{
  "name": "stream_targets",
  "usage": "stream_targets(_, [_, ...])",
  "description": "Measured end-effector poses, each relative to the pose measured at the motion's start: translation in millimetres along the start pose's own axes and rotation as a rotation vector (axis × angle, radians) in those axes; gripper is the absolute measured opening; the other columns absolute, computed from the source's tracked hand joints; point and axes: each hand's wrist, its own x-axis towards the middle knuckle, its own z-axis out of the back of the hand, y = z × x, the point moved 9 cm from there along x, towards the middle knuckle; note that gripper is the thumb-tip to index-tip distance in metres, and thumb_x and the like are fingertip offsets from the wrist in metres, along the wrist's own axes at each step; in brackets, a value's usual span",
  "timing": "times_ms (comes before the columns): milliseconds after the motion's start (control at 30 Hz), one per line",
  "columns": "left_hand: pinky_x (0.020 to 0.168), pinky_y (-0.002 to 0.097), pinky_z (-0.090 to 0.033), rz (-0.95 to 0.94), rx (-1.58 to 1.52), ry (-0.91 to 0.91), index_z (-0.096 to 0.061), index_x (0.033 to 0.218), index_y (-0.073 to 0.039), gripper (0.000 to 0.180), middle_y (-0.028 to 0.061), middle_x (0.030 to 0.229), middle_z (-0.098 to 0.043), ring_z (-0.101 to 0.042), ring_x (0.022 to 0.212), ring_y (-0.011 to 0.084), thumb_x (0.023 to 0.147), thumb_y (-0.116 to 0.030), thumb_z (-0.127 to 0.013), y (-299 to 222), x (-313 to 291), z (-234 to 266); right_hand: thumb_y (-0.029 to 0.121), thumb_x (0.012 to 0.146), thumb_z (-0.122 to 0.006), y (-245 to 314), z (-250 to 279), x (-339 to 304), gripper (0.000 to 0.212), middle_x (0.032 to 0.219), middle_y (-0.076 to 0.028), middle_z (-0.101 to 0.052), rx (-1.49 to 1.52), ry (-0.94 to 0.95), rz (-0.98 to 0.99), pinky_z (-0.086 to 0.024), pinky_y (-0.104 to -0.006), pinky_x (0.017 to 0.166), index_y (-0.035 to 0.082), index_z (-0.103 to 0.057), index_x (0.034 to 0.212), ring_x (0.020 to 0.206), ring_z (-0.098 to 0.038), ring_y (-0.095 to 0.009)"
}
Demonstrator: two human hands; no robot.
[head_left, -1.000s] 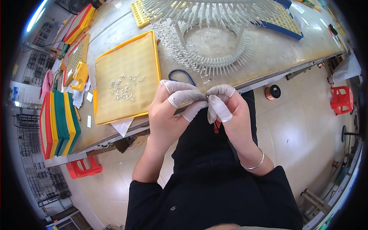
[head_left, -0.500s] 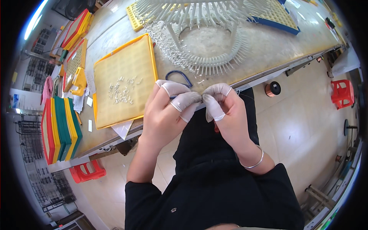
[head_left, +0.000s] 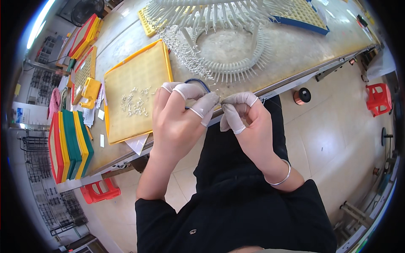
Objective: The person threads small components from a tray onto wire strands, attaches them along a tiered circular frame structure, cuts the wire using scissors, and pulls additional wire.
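Note:
My left hand (head_left: 179, 116) and my right hand (head_left: 253, 118) meet at the table's front edge, with white cots over several fingers. Each hand is closed in a pinch, fingertips nearly touching. Something tiny and silvery seems to be between them, too small and covered to name. Close behind my left fingers lies a dark blue curved loop (head_left: 202, 83), partly hidden by that hand. To the left, a yellow-rimmed tray (head_left: 120, 82) carries a scatter of small silvery pieces (head_left: 134, 103). Beyond my hands stands a pale ring-shaped rack (head_left: 263, 57) with many thin prongs.
More small silvery pieces (head_left: 179, 48) lie along the rack's left side. A blue-edged tray (head_left: 306, 19) stands at the back right. Upright coloured trays (head_left: 71, 143) line the left edge near a yellow holder (head_left: 90, 92). A copper wire spool (head_left: 302, 96) and red stools (head_left: 378, 99) are on the floor.
My left hand has shifted slightly left, and its fingertips stand a little further from the right ones. Both hands keep their pinch. The whole view has moved slightly.

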Motion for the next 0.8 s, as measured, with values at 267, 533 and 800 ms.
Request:
stream_targets(267, [0.063,0.0314,-0.041,-0.033,0.035,-0.002,-0.069,0.082,-0.006,0.027,0.0034,0.078,-0.053,-0.050,0.073,0.0221,0.055,-0.002,-0.069,-3,-4,-4,0.006,0.085,-0.058,15,-1,10,0.012,0.068,-0.001,-0.057,-0.122,-0.025,0.152,-0.042,-0.0195,0.057,0.000,-0.054,0.095,0.060,-0.052,-0.005])
stream_targets(533, [0.064,0.0308,-0.042,0.066,-0.095,-0.066,-0.068,0.083,-0.006,0.026,0.0030,0.075,-0.053,-0.050,0.072,0.0217,0.057,-0.001,-0.071,11,-10,-8,0.007,0.087,-0.056,4,0,20,0.011,0.065,-0.002,-0.056,-0.111,0.081,-0.013,-0.040,-0.0193,0.050,-0.001,-0.054,0.094,0.055,-0.050,-0.005])
stream_targets(800, [0.064,0.0318,-0.042,0.067,-0.202,-0.240,-0.065,0.085,-0.007,0.030,0.0036,0.075,-0.054,-0.051,0.070,0.0220,0.057,0.000,-0.074,11,-22,-3,0.016,0.091,-0.050,-25,-3,5,0.013,0.055,0.000,-0.047,0.293,0.157,-0.371,-0.028,-0.0181,0.038,0.004,-0.054,0.091,0.043,-0.044,-0.007])
